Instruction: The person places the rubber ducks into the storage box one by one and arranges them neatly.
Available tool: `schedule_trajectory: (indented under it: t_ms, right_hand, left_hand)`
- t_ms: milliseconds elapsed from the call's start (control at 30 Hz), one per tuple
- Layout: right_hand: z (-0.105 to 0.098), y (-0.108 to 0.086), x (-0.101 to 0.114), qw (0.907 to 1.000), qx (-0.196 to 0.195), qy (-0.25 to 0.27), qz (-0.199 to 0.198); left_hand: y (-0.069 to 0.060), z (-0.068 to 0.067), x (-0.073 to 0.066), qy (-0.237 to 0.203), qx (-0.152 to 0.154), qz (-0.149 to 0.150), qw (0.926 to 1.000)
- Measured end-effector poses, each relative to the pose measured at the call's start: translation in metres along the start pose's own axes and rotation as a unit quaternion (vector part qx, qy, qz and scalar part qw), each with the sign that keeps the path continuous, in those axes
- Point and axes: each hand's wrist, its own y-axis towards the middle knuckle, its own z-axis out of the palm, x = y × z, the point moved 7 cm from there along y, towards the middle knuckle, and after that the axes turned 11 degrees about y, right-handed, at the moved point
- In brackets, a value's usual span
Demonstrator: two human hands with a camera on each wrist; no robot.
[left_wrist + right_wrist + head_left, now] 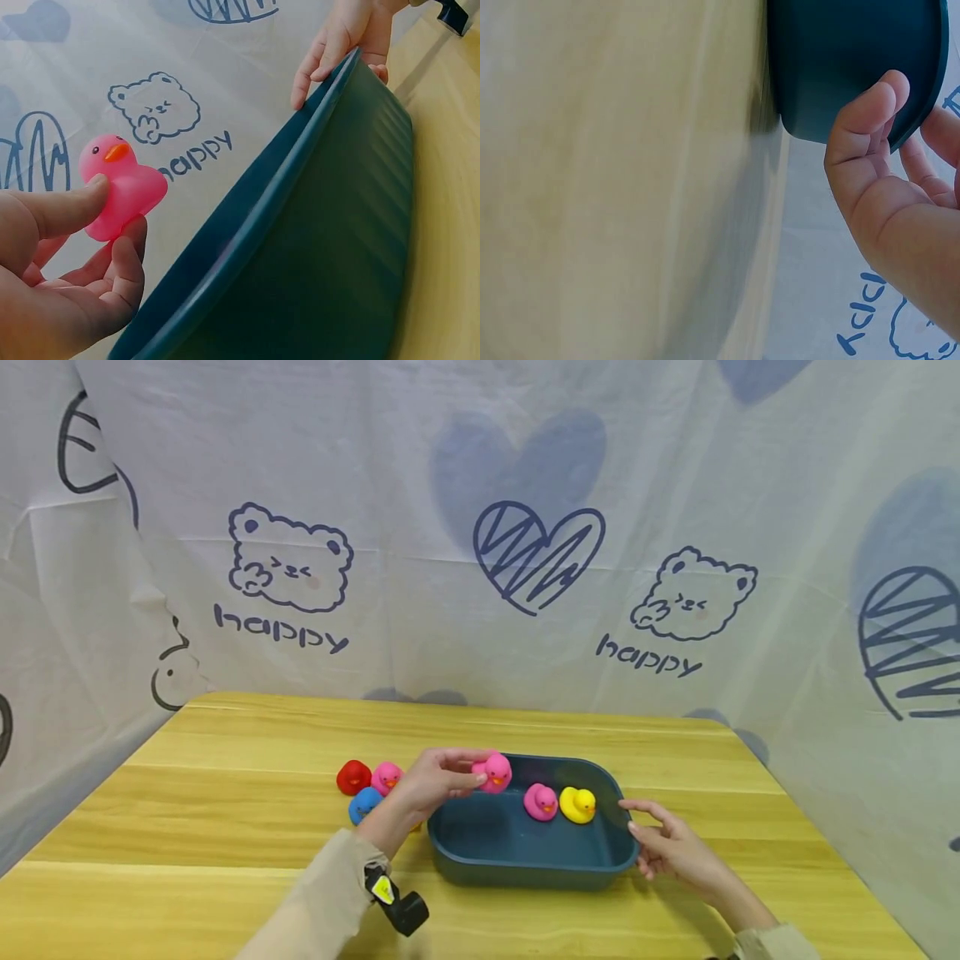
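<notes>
My left hand (437,785) pinches a pink rubber duck (496,773) between thumb and fingers, above the left part of a dark teal plastic bin (517,875). In the left wrist view the held duck (120,187) stands upright, clear of the bin's rim (259,217). At the bin's right end, my right hand (675,852) holds the rim, some fingers reaching over it and others curled outside. Inside the bin sit another pink duck (541,802) and a yellow duck (577,806), side by side.
Left of the bin, a red duck (353,777), a pink duck (387,777) and a blue duck (364,805) stand on the wooden table (225,810). Something orange there is mostly hidden by my left wrist. A printed cloth (420,610) hangs behind the table.
</notes>
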Motion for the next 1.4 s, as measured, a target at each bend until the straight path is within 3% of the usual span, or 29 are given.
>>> schedule_trajectory:
  t_ms: [700,1100,1400]
  right_hand:
    - [0.0,0.0,0.001,0.9999,0.012,0.002,-0.011]
    - [0.001,-0.002,0.001,0.9999,0.008,-0.002,-0.013]
    - [0.0,-0.001,0.001,0.9999,0.005,-0.005,-0.015]
  left_hand:
    - [0.026,0.024,0.004,-0.058,-0.033,-0.001,0.9977]
    - [0.033,0.033,0.012,-0.042,-0.02,-0.017,0.9988]
    - [0.037,0.037,0.02,-0.018,-0.009,-0.045,0.9988]
